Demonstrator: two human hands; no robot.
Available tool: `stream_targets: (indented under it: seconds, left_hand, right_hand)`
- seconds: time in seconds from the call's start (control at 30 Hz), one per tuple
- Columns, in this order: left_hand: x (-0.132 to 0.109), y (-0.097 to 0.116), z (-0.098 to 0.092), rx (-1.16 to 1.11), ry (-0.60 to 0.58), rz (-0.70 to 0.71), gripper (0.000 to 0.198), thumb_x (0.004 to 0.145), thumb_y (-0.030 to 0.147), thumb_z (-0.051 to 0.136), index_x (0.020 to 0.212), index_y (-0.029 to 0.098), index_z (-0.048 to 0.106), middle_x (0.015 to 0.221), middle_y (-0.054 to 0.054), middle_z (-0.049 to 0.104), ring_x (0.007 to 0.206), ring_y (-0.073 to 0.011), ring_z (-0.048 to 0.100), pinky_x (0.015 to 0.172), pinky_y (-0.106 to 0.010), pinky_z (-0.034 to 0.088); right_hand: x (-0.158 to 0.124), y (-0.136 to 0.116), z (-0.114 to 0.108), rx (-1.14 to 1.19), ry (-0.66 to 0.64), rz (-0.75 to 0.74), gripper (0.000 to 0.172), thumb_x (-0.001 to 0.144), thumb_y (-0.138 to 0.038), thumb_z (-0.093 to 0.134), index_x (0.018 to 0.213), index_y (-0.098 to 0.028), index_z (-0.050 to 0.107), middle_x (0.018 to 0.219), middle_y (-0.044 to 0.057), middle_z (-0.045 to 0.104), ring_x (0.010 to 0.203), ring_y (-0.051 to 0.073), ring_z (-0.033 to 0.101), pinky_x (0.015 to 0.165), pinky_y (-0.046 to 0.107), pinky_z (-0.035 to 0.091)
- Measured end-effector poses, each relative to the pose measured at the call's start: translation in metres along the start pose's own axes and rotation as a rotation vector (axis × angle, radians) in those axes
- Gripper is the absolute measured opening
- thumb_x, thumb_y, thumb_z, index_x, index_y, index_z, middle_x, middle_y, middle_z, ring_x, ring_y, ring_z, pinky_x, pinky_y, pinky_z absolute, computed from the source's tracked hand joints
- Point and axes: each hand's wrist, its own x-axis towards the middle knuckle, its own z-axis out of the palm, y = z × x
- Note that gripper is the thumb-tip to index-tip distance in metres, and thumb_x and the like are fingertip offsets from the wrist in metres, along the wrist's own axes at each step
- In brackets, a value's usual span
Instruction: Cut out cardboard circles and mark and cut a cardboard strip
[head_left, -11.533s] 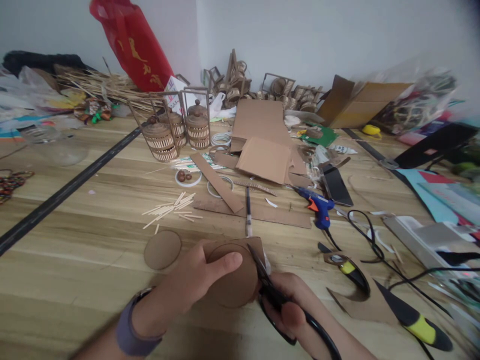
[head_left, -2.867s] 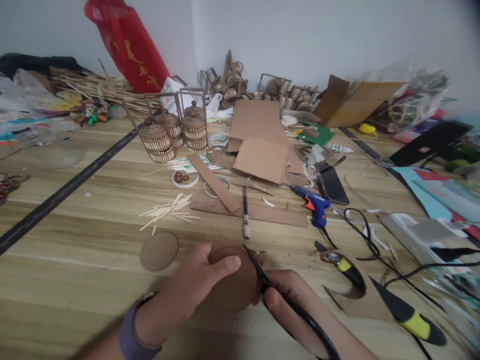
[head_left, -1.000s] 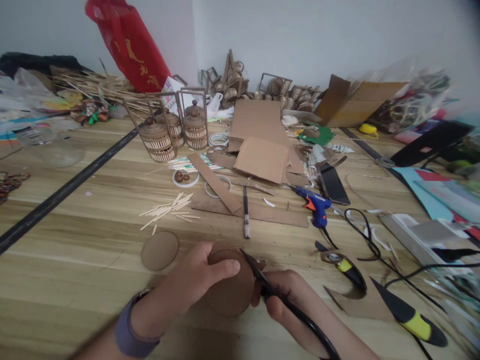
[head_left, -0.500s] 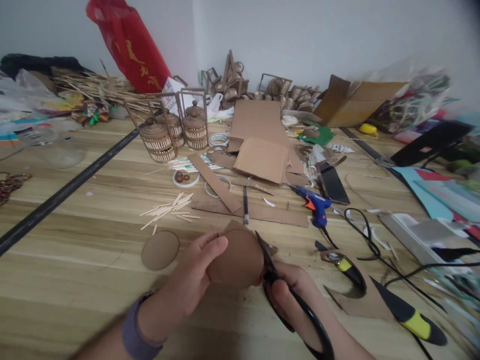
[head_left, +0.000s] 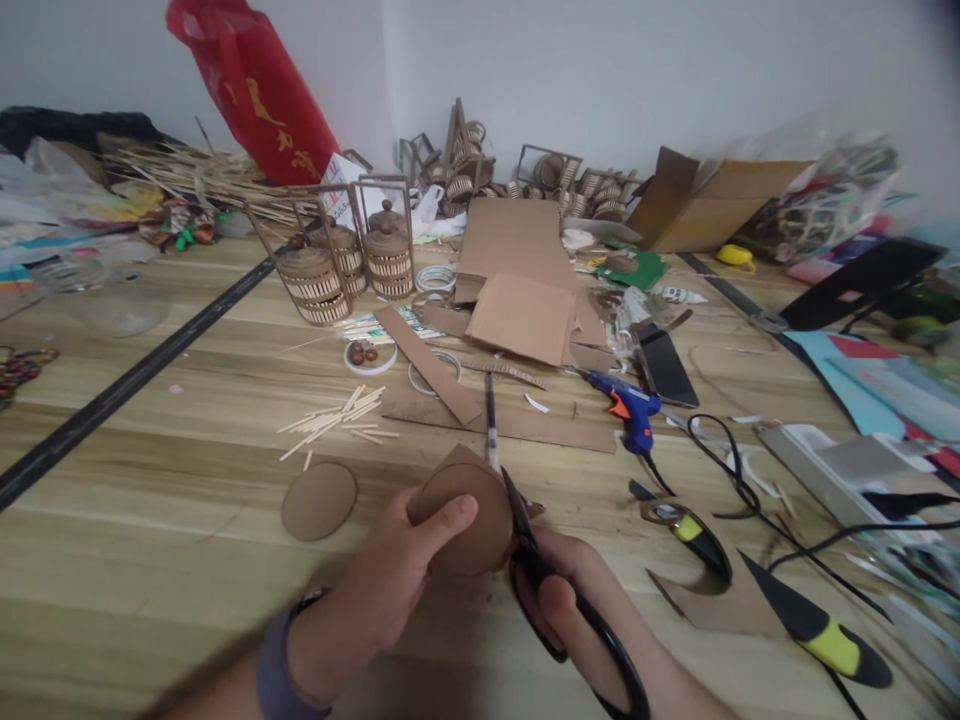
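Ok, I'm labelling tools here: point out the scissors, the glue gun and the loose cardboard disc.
scissors [head_left: 520,528]: head view, black blade near pivot.
glue gun [head_left: 637,409]: head view, blue body.
loose cardboard disc [head_left: 319,500]: head view, its centre.

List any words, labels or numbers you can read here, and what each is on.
No text is legible.
Red bag: gold marks, too blurred to read.
White packet beside it: print too small to read.
Cardboard disc and scissors: no print visible.
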Motion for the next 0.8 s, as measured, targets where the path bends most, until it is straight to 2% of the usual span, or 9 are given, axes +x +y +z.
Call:
stream_targets:
  seconds: [0.1,0.3,0.5,0.63,0.8]
  left_hand:
    - [0.0005,-0.0014,-0.0016,0.028,0.019,0.005,0.053,0.065,0.054,0.088,0.102,0.018,0.075,0.105,-0.01,0.081,0.107,-0.0347,0.072,0.095,-0.043,0.054]
    - [0.0003,-0.0034,-0.0046,0.129,0.035,0.041,0.052,0.069,0.054,0.086,0.106,0.02,0.074,0.11,-0.01,0.081,0.111,-0.0359,0.071,0.099,-0.045,0.052]
    - [0.0006,-0.0037,-0.0067,0.17,0.027,0.053,0.048,0.074,0.054,0.084,0.108,0.022,0.074,0.114,-0.01,0.08,0.114,-0.035,0.07,0.102,-0.045,0.051]
    - [-0.0008,-0.0021,-0.0062,0.173,0.023,0.038,0.05,0.073,0.054,0.083,0.109,0.022,0.073,0.115,-0.01,0.08,0.114,-0.035,0.07,0.1,-0.045,0.052]
    - [-0.0036,0.0022,-0.0044,0.208,0.01,0.031,0.041,0.077,0.051,0.08,0.104,0.022,0.073,0.11,-0.008,0.081,0.111,-0.0333,0.072,0.098,-0.043,0.053]
  right_hand:
    - [-0.0001,-0.0013,-0.0008,-0.012,-0.009,-0.016,0.074,0.086,-0.092,0.033,0.063,-0.022,0.045,0.053,-0.003,0.044,0.048,0.012,0.038,0.046,0.026,0.026]
    - [0.0002,-0.0033,-0.0025,0.006,-0.036,-0.016,0.073,0.087,-0.091,0.033,0.067,-0.022,0.046,0.054,-0.004,0.043,0.048,0.012,0.036,0.048,0.027,0.026]
    - [0.0019,-0.0053,-0.0013,0.008,-0.005,-0.049,0.069,0.09,-0.088,0.035,0.067,-0.023,0.041,0.057,-0.005,0.037,0.052,0.012,0.032,0.052,0.027,0.028]
    - [0.0006,-0.0027,-0.0013,-0.016,0.008,-0.035,0.07,0.09,-0.087,0.034,0.069,-0.022,0.045,0.063,-0.004,0.039,0.056,0.013,0.035,0.053,0.027,0.029]
    - [-0.0005,-0.0001,-0.0024,-0.016,-0.005,-0.008,0.075,0.09,-0.088,0.035,0.075,-0.018,0.058,0.062,-0.004,0.04,0.056,0.013,0.037,0.053,0.026,0.029]
